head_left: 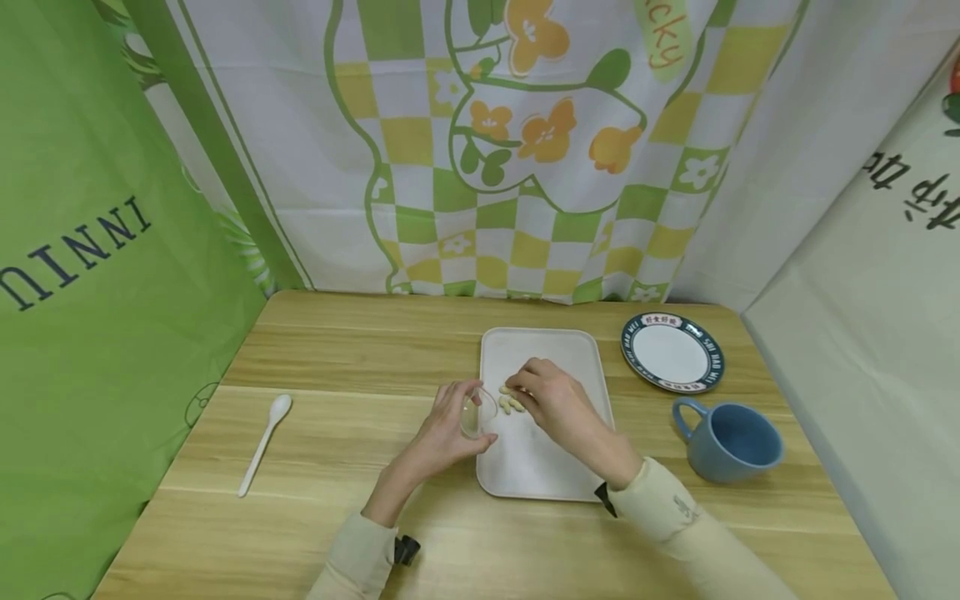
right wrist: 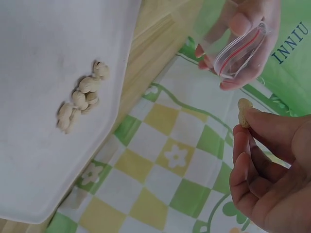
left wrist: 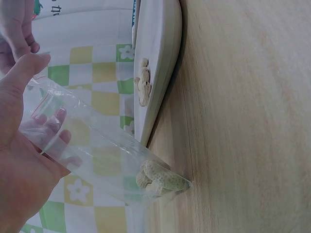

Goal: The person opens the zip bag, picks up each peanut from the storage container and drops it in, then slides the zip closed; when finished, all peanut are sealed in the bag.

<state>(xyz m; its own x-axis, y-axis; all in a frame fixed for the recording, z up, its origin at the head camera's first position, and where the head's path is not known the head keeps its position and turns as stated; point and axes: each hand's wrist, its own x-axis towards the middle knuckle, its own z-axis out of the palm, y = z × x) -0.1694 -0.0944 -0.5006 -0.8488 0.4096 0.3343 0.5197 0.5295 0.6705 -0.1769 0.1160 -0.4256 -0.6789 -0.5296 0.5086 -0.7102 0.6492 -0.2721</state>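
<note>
A clear zip-top bag [left wrist: 104, 138] with a red line at its mouth hangs from my left hand [head_left: 444, 427], which holds its mouth spread between thumb and fingers. Some peanuts [left wrist: 160, 177] in their shells lie at the bottom of the bag. Between thumb and fingertips my right hand [head_left: 558, 404] pinches one peanut [right wrist: 244, 112], close to the bag's mouth and apart from it. Several more unshelled peanuts [right wrist: 80, 99] sit in a small group on the white tray [head_left: 555, 467], beneath the right hand in the head view.
On the wooden table [head_left: 337, 342] a white spoon [head_left: 266, 446] lies at the left. Right of the tray are a plate [head_left: 672, 352] with a dark patterned rim and a blue mug [head_left: 731, 442]. Patterned curtains [head_left: 525, 242] stand behind the table.
</note>
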